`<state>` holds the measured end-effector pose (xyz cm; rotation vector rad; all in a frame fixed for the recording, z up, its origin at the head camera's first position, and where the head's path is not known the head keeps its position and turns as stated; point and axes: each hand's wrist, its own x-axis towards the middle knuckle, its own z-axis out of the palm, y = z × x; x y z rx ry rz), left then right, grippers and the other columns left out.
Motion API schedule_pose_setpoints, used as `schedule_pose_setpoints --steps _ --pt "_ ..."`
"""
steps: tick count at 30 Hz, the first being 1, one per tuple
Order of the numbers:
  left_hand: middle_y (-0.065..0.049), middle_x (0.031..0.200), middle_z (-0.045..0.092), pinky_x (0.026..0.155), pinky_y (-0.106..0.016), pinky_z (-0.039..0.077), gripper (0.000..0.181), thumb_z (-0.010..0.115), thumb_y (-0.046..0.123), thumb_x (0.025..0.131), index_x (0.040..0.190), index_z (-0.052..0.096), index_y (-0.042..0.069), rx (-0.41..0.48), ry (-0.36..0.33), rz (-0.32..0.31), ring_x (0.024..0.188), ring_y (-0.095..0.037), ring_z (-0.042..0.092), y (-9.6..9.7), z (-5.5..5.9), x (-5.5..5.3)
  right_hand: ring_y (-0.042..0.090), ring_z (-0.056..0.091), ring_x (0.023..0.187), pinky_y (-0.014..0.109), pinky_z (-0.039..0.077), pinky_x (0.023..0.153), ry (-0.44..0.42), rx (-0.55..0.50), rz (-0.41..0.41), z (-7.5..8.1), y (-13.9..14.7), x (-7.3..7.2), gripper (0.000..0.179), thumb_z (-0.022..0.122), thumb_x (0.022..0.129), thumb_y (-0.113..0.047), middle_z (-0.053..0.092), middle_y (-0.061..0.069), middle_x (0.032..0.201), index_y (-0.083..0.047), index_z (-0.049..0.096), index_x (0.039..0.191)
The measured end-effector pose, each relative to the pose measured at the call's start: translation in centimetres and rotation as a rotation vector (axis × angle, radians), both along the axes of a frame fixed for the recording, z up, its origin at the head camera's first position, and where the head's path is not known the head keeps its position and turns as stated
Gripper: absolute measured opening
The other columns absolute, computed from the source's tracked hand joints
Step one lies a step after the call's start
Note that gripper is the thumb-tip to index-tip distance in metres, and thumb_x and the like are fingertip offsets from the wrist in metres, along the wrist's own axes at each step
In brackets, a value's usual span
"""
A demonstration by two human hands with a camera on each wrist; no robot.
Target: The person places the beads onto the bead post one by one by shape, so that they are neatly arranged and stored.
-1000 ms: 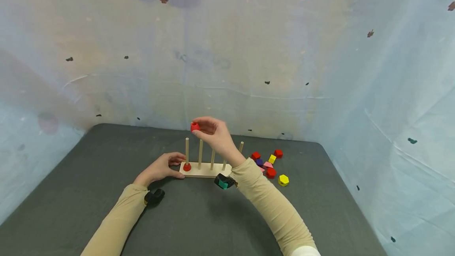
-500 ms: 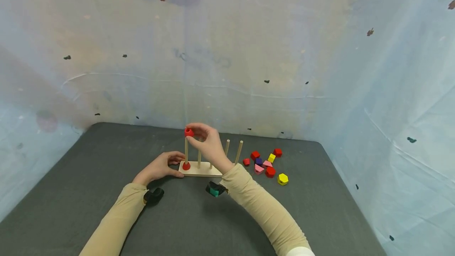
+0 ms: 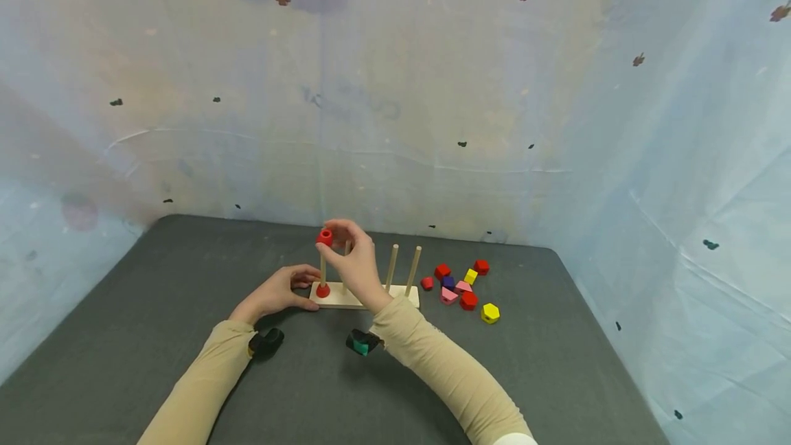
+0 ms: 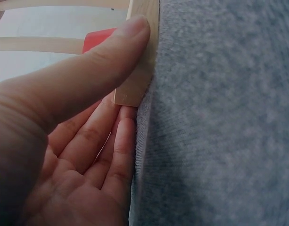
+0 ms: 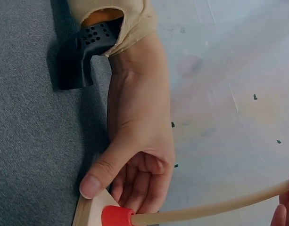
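A person's right hand (image 3: 357, 263) pinches a glossy red bead (image 3: 325, 238) with a round hole, at the top of the leftmost dowel of a pale wooden peg stand (image 3: 336, 299); whether the peg tip is inside cannot be told. The left hand (image 3: 281, 295) grips the stand's left end between thumb and fingers, below the bead and beside a flared red piece (image 3: 323, 291) seated at the dowel's base. Faceted loose blocks (image 3: 469, 301) in red, yellow, pink and dark blue lie right of both hands on the gray, fabric-textured table (image 3: 309, 383).
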<state>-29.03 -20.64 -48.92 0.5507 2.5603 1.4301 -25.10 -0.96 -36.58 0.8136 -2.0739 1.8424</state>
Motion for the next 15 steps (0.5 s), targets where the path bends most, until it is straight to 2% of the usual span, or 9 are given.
schedule_pose_setpoints --steps 4,9,15 --pt "-0.012 0.121 0.060 0.098 -0.051 0.043 0.067 0.087 0.025 0.069 0.126 0.057 0.005 -0.007 0.008 -0.003 0.113 -0.033 0.055 0.0 -0.1 0.0 0.035 0.059 0.091 0.052 0.050 0.084 -0.010 0.000 0.006 -0.2 -0.1 0.1 0.031 0.068 0.086 0.002 0.061 0.021 0.111 0.002 0.059 0.116" --pt "-0.014 0.123 0.058 0.098 -0.052 0.043 0.068 0.086 0.025 0.070 0.127 0.056 0.005 0.009 -0.014 -0.004 0.114 -0.033 0.055 0.0 0.1 0.1 0.037 0.059 0.095 0.050 0.050 0.085 -0.060 -0.019 0.018 -0.7 -0.4 0.2 0.032 0.068 0.086 0.004 0.059 0.023 0.113 0.005 0.058 0.116" --pt "-0.013 0.124 0.058 0.099 -0.052 0.042 0.067 0.086 0.024 0.071 0.127 0.056 0.006 0.006 -0.022 0.003 0.115 -0.033 0.054 0.1 0.1 0.2 0.039 0.059 0.097 0.054 0.048 0.086 -0.096 -0.054 -0.006 -1.2 -0.6 0.4 0.036 0.069 0.084 0.006 0.057 0.025 0.112 0.004 0.056 0.117"
